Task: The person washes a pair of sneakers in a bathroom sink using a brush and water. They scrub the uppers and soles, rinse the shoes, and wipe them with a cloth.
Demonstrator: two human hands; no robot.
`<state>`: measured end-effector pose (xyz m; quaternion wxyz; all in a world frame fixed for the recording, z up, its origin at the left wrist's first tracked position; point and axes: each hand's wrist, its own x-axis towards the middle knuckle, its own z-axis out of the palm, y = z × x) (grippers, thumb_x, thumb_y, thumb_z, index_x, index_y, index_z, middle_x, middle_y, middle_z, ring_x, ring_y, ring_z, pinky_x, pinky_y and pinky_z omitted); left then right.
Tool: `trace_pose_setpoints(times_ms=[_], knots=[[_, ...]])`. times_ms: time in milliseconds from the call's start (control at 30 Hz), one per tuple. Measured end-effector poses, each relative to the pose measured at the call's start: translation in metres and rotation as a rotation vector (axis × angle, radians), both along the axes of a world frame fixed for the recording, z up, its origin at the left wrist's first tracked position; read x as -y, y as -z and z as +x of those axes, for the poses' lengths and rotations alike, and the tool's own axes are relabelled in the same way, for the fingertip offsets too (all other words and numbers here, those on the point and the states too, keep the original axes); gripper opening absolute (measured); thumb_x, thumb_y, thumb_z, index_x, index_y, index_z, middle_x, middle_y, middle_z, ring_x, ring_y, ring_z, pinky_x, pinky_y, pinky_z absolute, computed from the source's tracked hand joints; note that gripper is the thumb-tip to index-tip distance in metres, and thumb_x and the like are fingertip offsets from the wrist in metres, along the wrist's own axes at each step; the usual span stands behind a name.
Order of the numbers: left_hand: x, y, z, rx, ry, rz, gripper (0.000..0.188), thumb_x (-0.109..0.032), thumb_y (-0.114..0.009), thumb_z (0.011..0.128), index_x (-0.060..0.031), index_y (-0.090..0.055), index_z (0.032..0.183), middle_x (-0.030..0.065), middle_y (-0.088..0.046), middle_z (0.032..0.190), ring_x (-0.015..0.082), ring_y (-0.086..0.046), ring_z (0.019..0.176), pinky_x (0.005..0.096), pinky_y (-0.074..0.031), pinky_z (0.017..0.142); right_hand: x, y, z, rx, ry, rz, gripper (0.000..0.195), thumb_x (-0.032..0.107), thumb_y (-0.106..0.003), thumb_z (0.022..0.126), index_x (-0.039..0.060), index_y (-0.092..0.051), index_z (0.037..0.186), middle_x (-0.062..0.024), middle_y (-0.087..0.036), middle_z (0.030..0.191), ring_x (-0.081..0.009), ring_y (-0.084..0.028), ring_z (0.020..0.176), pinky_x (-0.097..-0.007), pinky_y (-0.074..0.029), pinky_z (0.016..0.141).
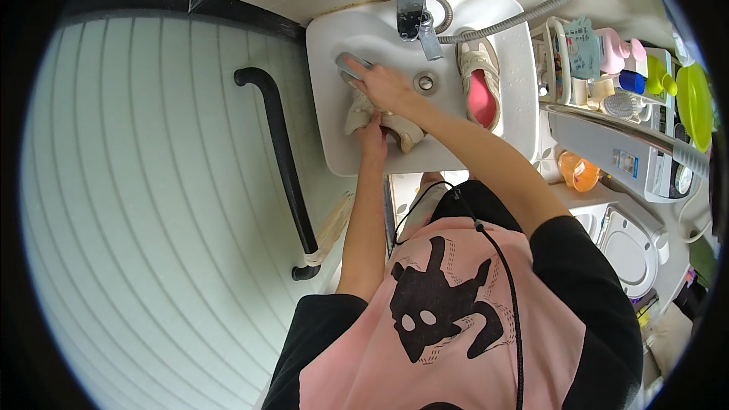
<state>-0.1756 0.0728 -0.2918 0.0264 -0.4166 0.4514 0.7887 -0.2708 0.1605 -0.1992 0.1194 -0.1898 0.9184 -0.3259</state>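
In the white washbasin (pixel 336 151), my left hand (pixel 373 135) grips a light beige shoe (pixel 360 113) near its opening. My right hand (pixel 381 84) holds a grey-backed brush (pixel 353 64) against the toe end of that shoe; its bristles are hidden. A second beige shoe (pixel 475 60) with a pink insole (pixel 482 99) lies on the right side of the basin, toe towards the wall. Between the shoes is the metal drain (pixel 425 83). The chrome faucet (pixel 411 8) stands at the back, above the drain.
A flexible metal hose (pixel 547 11) runs from the faucet to the upper right. Right of the basin are a rack (pixel 561 62) of bottles and a hairbrush, a metal rail (pixel 609 123), an orange bin (pixel 578 171) and a toilet (pixel 629 245). A glass door with a black handle (pixel 282 165) stands left.
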Motion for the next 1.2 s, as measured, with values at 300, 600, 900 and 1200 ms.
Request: trace_pose_setpoints(times_ms=[300,600,900,1200], knots=[[-0.001,0.018,0.004,-0.021,-0.031,0.105,0.033,-0.004,-0.056,0.080,-0.0053,-0.046,0.112,0.0050,-0.055,0.096,0.0153,-0.054,0.081,0.0298,-0.046,0.061,-0.075,0.041,0.100,0.151,0.221,-0.171,0.056,0.029,-0.048,0.084,0.0232,-0.023,0.134,-0.0183,-0.057,0.076,-0.0389,-0.055,0.062,-0.0464,-0.043,0.054],[-0.013,-0.012,0.008,-0.048,0.004,0.401,0.023,-0.017,-0.058,0.081,-0.0080,-0.053,0.101,0.0054,-0.057,0.093,0.0183,-0.053,0.086,0.0314,-0.043,0.076,-0.061,0.029,0.065,0.174,0.278,-0.111,0.054,0.027,-0.047,0.086,0.0176,-0.024,0.134,-0.0248,-0.056,0.074,-0.0396,-0.055,0.068,-0.0471,-0.041,0.060],[-0.030,-0.019,0.026,-0.124,0.024,0.364,0.027,-0.020,-0.058,0.082,-0.0013,-0.051,0.101,0.0065,-0.057,0.092,0.0178,-0.053,0.088,0.0304,-0.042,0.080,-0.098,0.006,0.109,0.247,0.213,-0.171,0.052,0.027,-0.047,0.084,0.0185,-0.027,0.132,-0.0229,-0.058,0.071,-0.0400,-0.056,0.065,-0.0478,-0.043,0.059],[-0.042,-0.059,-0.008,0.008,0.046,-0.045,0.030,-0.010,-0.061,0.077,0.0033,-0.049,0.101,0.0093,-0.056,0.095,0.0192,-0.056,0.082,0.0322,-0.048,0.068,-0.111,0.021,0.123,0.372,0.292,-0.130,0.052,0.026,-0.045,0.085,0.0150,-0.025,0.132,-0.0247,-0.058,0.076,-0.0413,-0.055,0.071,-0.0485,-0.043,0.061]])
